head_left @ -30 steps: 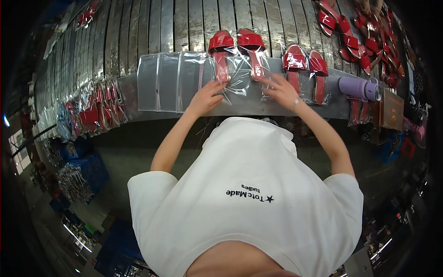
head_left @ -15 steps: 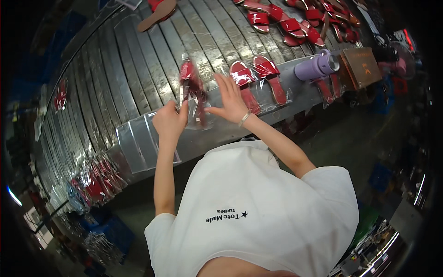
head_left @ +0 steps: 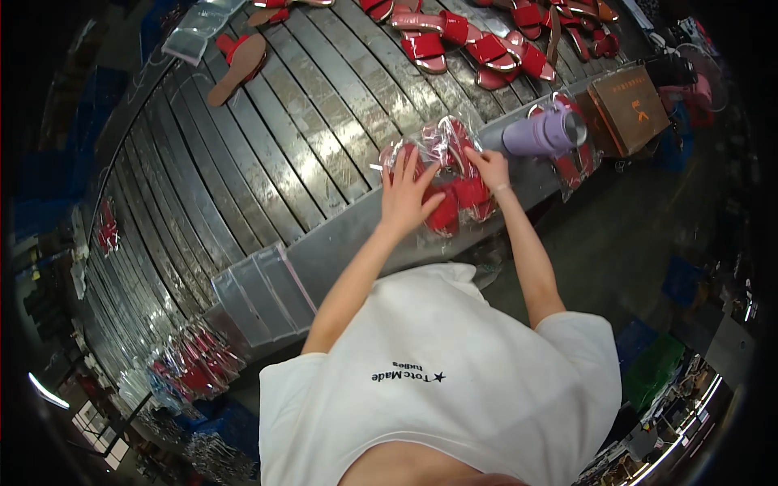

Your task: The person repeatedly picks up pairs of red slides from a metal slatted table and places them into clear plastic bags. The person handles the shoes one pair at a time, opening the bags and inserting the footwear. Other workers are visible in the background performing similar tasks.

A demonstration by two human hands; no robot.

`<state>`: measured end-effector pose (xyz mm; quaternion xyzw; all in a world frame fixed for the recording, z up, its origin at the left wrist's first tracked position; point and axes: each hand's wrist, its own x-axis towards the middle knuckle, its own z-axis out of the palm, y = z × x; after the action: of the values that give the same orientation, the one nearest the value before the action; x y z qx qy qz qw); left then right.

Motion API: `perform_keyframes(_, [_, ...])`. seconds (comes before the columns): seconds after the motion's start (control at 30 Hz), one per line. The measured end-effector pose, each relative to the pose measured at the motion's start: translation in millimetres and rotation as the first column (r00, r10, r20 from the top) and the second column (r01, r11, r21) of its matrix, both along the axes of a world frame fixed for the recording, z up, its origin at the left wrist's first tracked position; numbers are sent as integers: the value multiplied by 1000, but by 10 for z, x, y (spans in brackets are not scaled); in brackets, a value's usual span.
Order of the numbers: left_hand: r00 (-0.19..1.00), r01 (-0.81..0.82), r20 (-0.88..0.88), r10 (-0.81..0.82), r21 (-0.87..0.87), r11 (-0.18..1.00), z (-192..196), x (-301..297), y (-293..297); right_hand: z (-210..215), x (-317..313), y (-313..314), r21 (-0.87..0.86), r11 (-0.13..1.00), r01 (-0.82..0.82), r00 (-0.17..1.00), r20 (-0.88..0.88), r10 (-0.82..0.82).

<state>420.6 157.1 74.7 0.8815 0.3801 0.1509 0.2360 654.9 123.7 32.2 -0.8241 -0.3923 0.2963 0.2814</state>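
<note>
Red slide sandals [head_left: 472,193] in clear plastic lie side by side at the edge of the slatted conveyor, in front of me. My left hand [head_left: 403,198] rests on the left part of this group with its fingers spread, partly covering a sandal. On the group's right side my right hand [head_left: 492,170] is closed, thumb and fingers pinching the clear plastic bag [head_left: 464,151] round a sandal. Glare and my fingers hide how the bags are folded there.
A purple tumbler [head_left: 535,136] and a brown box [head_left: 630,109] stand to the right, with another bagged pair [head_left: 567,168] beside them. Loose red sandals [head_left: 486,50] are heaped at the back. Clear plastic bags [head_left: 263,296] and bundled bagged sandals [head_left: 198,366] lie on the left.
Both hands have moved right, from a bagged sandal held further left to the group by the tumbler. My right hand has closed; my left has spread its fingers. Sandals at the back have shifted left.
</note>
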Motion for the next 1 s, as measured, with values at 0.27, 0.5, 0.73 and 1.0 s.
perform_keyframes(0.27, [984, -153, -119, 132, -197, 968, -87, -43, -79, 159, -89, 1508, 413, 889, 197, 980, -108, -167])
perform_keyframes(0.5, [954, -199, 171, 246, -251, 947, 126, -485, 69, -1149, 210, 3355, -58, 428, 902, 263, -710, -653])
perform_keyframes(0.73, [265, -171, 331, 906, -908, 382, -143, -1477, -134, 368, -1030, 2011, 139, 941, 309, 359, -933, 20])
perform_keyframes(1.0, [-38, 819, 270, 962, -543, 185, -226, -2148, -538, 1150, -2003, 714, 299, 408, -863, 341, -251, 906])
